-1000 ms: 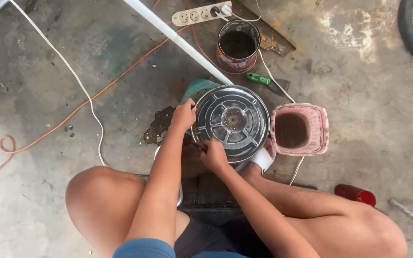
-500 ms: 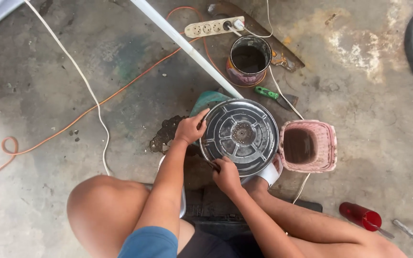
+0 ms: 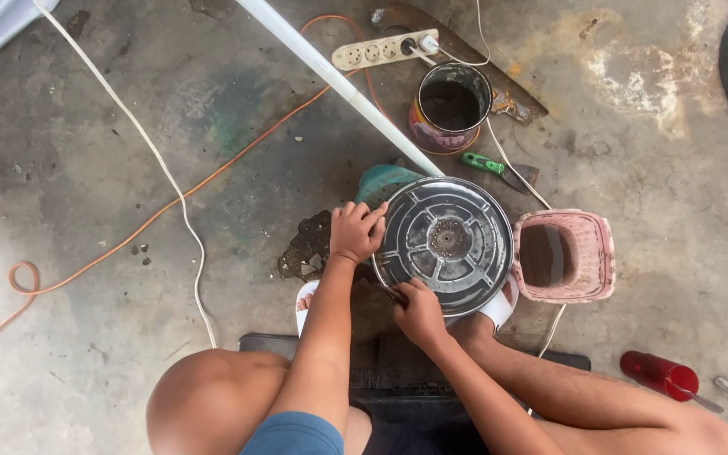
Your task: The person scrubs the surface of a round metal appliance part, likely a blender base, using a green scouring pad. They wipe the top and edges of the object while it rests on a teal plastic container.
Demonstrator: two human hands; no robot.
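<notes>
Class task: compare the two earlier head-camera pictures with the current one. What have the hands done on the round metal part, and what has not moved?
The left hand stays pressed on the left rim of the round metal part. The right hand has slid down from the lower-left rim to its near edge, pinching a thin tool there. The pink basket, rusty can, power strip and red-handled tool keep their places; only the view shifted.

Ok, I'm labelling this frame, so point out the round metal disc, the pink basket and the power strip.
Metal disc (image 3: 448,240): head view, on its central hub.
Pink basket (image 3: 604,253): head view, on its right rim.
Power strip (image 3: 377,50): head view, on the middle of its white body.
</notes>
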